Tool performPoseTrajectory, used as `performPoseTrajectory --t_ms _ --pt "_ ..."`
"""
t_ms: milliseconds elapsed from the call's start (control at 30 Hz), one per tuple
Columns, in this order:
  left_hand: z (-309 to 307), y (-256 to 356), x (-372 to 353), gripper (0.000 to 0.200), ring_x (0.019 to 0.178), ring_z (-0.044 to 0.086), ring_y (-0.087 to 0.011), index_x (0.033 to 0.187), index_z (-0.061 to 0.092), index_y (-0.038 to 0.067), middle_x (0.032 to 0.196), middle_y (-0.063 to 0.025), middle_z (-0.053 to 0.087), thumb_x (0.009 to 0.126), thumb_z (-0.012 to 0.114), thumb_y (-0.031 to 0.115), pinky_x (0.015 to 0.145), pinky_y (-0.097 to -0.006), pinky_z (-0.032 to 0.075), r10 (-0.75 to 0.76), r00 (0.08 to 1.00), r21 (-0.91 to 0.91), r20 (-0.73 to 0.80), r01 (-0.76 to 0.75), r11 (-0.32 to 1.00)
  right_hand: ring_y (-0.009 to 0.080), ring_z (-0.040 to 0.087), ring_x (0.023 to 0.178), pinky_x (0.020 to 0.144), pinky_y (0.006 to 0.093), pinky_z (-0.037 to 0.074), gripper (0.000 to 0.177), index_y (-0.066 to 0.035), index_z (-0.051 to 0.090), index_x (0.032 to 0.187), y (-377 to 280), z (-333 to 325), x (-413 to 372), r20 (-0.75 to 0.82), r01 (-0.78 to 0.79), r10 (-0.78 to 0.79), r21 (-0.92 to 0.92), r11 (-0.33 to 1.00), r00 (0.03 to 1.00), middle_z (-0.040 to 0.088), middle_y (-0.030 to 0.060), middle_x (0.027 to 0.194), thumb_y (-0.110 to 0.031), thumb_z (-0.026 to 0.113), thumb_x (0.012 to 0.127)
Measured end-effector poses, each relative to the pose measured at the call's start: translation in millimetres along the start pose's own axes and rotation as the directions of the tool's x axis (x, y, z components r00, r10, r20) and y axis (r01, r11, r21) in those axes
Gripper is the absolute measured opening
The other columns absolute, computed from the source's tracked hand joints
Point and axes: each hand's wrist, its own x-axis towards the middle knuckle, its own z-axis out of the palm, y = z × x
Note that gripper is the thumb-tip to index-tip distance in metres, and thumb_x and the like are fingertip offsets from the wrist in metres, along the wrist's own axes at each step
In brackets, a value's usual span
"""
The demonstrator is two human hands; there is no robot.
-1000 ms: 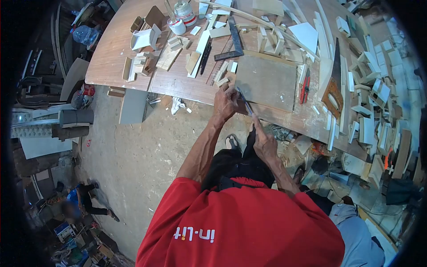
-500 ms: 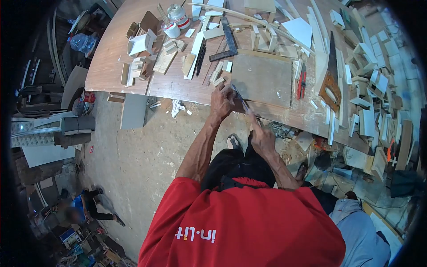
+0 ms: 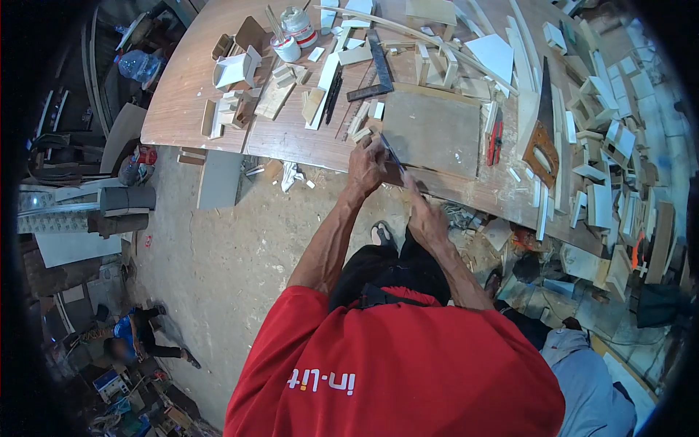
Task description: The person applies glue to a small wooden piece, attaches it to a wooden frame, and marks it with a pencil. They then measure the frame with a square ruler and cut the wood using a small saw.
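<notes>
At the front edge of the wooden table, my left hand is closed on a small wooden piece, mostly hidden under the fingers. Short pale wood blocks lie just beyond its fingertips. My right hand grips a thin file-like tool with a narrow dark blade. The blade slants up and left, its far end beside my left fingers. To its right lies a flat brown board along the table edge.
A black square, red-handled pliers and a handsaw lie on the table. A glass jar and a white brush pot stand farther back. Wood offcuts crowd the right. One person is at lower left, another at lower right.
The view has shifted slightly. My right hand and the tool have moved a little, while my left hand keeps its place at the table edge.
</notes>
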Motion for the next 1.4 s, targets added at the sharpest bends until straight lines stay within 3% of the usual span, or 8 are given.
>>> performPoseTrajectory --t_ms 167,300,367,433,600,833,1233,1400 --pt "-1.8 1.4 -1.8 0.010 0.076 0.058 -0.0409 0.083 0.060 0.002 0.084 -0.0184 0.056 0.075 0.066 0.005 0.065 -0.0483 0.046 -0.013 1.000 0.020 0.000 0.013 1.000 0.0401 0.064 0.066 0.058 0.0477 0.049 0.063 -0.017 0.032 0.147 -1.7 -9.5 -15.3 -0.051 0.062 -0.059 0.052 0.997 0.997 0.066 0.0216 0.092 -0.004 0.045 0.087" --pt "1.3 -1.3 -1.7 0.010 0.076 0.058 -0.0403 0.082 0.060 0.002 0.082 -0.0175 0.055 0.075 0.067 0.006 0.065 -0.0482 0.047 -0.040 0.999 0.000 0.018 0.040 0.999 0.0449 0.062 0.072 0.068 0.0531 0.047 0.070 -0.025 0.025 0.149 -8.7 -7.4 2.1 0.108 -0.108 0.100 0.067 0.992 0.989 0.062 0.0275 0.075 -0.004 0.042 0.085" --pt "-1.8 -6.4 2.5 0.010 0.076 0.058 -0.0401 0.082 0.061 0.003 0.082 -0.0177 0.056 0.075 0.067 0.006 0.065 -0.0479 0.047 0.028 0.999 0.023 -0.017 -0.027 0.999 0.0445 0.063 0.070 0.065 0.0528 0.047 0.070 -0.026 0.025 0.149 -3.2 7.7 10.3 -0.090 0.095 -0.085 0.107 0.990 0.992 0.061 0.0278 0.072 -0.003 0.042 0.084" --pt "1.4 -1.7 -0.3 0.010 0.076 0.058 -0.0400 0.082 0.061 0.003 0.082 -0.0179 0.056 0.075 0.067 0.007 0.065 -0.0476 0.047 0.087 0.996 0.013 -0.037 -0.086 0.996 0.0371 0.065 0.074 0.065 0.0460 0.050 0.062 -0.018 0.032 0.147 -2.6 -3.1 -8.7 0.033 -0.023 0.021 0.048 0.999 0.999 0.066 0.0211 0.091 -0.004 0.044 0.087" --pt "-7.8 -1.9 -1.0 0.011 0.082 0.062 -0.0392 0.085 0.066 0.002 0.091 -0.0204 0.061 0.077 0.068 0.008 0.069 -0.0437 0.049 -0.052 0.995 0.039 0.081 0.049 0.998 0.0349 0.056 0.055 0.054 0.0473 0.044 0.066 -0.022 0.031 0.148 -0.1 -9.6 -18.4 0.009 -0.016 0.016 -0.020 1.000 1.000 0.052 0.0148 0.062 -0.006 0.049 0.087" --pt "-3.1 -0.7 -1.7 0.008 0.080 0.060 -0.0381 0.083 0.065 0.002 0.085 -0.0181 0.058 0.076 0.068 0.007 0.069 -0.0441 0.049 -0.068 0.997 0.054 0.038 0.066 0.996 0.0358 0.059 0.055 0.052 0.0454 0.045 0.064 -0.022 0.030 0.148 -4.2 -3.3 -9.2 0.036 -0.034 0.036 -0.039 0.999 0.999 0.060 0.0176 0.066 -0.007 0.048 0.088" --pt "-5.9 1.3 2.0 0.007 0.083 0.060 -0.0400 0.081 0.064 0.001 0.088 -0.0197 0.059 0.075 0.065 0.004 0.072 -0.0449 0.049 -0.037 0.997 -0.005 0.063 0.037 0.999 0.0429 0.063 0.073 0.064 0.0512 0.048 0.072 -0.029 0.025 0.149 -0.8 3.4 -11.3 -0.005 0.010 -0.010 0.076 0.997 1.000 0.063 0.0244 0.078 -0.004 0.045 0.084" --pt "-2.1 -2.4 2.5 0.008 0.082 0.060 -0.0399 0.082 0.065 0.002 0.088 -0.0196 0.058 0.075 0.066 0.005 0.071 -0.0443 0.049 -0.024 0.999 0.002 0.025 0.024 1.000 0.0383 0.066 0.076 0.060 0.0452 0.051 0.060 -0.015 0.035 0.145 -6.4 -15.8 -6.6 0.200 -0.128 0.141 -0.076 0.989 0.970 0.065 0.0227 0.105 -0.004 0.048 0.087"
